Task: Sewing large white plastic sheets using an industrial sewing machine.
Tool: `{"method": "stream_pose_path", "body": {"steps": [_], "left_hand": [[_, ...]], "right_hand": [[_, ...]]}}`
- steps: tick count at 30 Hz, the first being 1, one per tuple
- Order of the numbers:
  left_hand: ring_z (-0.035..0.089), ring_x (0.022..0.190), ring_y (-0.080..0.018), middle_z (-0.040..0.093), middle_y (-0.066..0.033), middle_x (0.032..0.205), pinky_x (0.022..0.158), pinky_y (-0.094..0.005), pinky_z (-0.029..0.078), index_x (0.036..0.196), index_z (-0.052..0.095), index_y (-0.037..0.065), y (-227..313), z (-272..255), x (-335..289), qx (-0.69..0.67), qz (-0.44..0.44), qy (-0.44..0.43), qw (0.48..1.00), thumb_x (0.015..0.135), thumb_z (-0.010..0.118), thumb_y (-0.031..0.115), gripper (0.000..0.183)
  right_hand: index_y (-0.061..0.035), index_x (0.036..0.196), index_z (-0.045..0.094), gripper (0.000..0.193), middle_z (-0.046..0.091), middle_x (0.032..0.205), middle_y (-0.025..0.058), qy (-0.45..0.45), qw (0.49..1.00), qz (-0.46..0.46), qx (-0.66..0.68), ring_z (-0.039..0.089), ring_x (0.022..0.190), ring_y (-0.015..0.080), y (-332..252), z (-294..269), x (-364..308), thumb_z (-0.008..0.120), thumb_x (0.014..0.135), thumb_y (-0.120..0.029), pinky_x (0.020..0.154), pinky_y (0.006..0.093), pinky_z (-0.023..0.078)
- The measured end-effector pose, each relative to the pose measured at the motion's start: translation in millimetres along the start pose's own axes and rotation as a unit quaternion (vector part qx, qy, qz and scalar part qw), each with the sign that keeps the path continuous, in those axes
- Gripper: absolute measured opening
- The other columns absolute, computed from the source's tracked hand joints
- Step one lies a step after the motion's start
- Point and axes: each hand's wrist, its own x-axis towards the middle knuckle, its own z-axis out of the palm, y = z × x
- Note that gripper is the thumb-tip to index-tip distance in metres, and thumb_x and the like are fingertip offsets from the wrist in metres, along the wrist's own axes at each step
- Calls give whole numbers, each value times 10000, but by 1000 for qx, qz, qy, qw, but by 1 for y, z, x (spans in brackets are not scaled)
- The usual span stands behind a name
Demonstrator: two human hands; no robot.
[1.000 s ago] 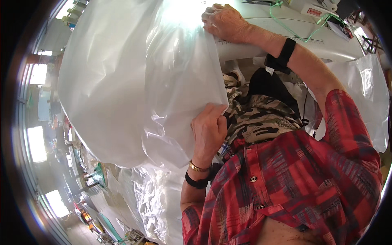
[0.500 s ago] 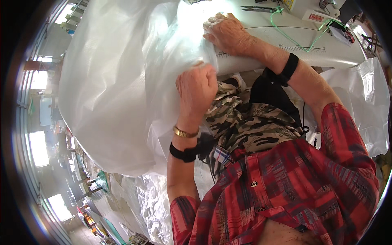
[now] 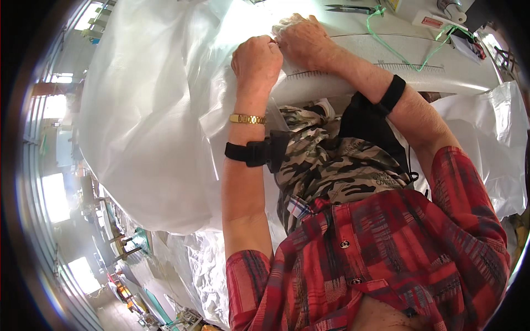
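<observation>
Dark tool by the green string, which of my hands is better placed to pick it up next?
Probably your right hand: it is nearer the dark tool, which lies to its right. Your left hand, at the plastic, is farther off, beyond the right.

A large, milky-white plastic sheet (image 3: 149,127), thin and translucent with a soft sheen, spreads broadly across the person's left side. It lies loose and uneven, bulging smoothly at its far left and breaking into long folds and small, glinting creases toward its right, while its top part is washed out by bright glare.
</observation>
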Motion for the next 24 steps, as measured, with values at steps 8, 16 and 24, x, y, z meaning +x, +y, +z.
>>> {"method": "stream_pose_path", "body": {"steps": [8,16,24], "left_hand": [[603,1020,-345,645,-186,1086,851,-406,482,1188,604,3,63,-31,-134,-140,148,-12,979,908,569,79,292],[507,1216,-362,520,-232,1309,982,-418,462,1308,522,23,-58,61,-246,-47,40,-111,992,897,508,38,412],[538,1186,-333,567,-236,1230,990,-418,433,1272,544,15,-201,-8,-250,147,-90,-118,978,854,621,137,442]], "right_hand": [[-44,1087,647,279,677,981,176,192,966,52,165,644,933,338,20,14,-5,548,944,-262,844,410,497],[-98,1221,581,356,696,818,94,71,958,26,276,670,812,267,-16,0,-38,584,945,-323,751,369,526],[-77,1325,468,433,540,648,24,31,819,97,565,504,593,97,-41,-17,-66,603,913,-84,551,270,432]]}}
